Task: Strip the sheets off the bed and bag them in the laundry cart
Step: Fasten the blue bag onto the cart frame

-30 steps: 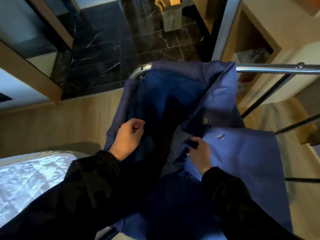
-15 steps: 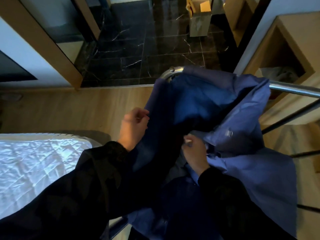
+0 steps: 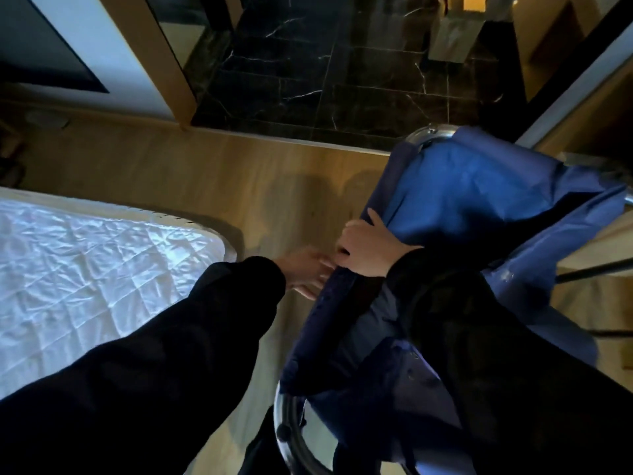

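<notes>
The blue laundry bag [image 3: 479,186] hangs in the cart's chrome frame [image 3: 284,437] on the right. My right hand [image 3: 366,248] grips the bag's left edge, fingers curled over the fabric. Just to its left, my left hand [image 3: 308,272] is blurred, its fingers stretched out at the same edge and holding nothing. The bed [image 3: 85,275] lies at the left under a white quilted, creased cover. The inside of the bag is dark and I cannot make out its contents.
Wood flooring [image 3: 239,180] runs between bed and cart. Beyond it lies black marble floor [image 3: 325,80] with a grey bin [image 3: 455,36] at the far end. A wood-framed partition [image 3: 171,63] stands at the back left, a wooden shelf unit behind the cart.
My right hand left the bag's inner flap and took hold of its left edge. My left hand let go of that edge and opened. The view swung left, showing more bed.
</notes>
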